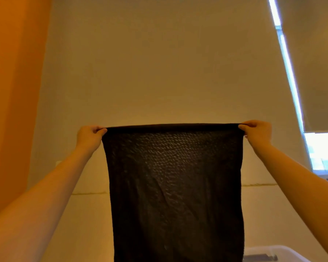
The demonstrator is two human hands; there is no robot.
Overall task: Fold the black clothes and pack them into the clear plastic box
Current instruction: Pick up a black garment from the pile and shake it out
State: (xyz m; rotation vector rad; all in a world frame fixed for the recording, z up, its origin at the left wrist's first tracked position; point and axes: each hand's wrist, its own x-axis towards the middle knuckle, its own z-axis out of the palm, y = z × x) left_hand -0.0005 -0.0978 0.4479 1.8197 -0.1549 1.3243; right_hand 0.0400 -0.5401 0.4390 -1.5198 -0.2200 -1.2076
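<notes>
The black garment [175, 186] is held up above the clear plastic box [284, 255], its top corners pinched by the left hand [89, 136] and right hand [257, 131].

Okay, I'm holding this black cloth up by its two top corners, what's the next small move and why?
Probably bring the left hand and right hand together to fold the black cloth in half lengthwise. It hangs flat and stretched between both pinched corners, unfolded, and looks too wide for the clear plastic box at lower right.
</notes>
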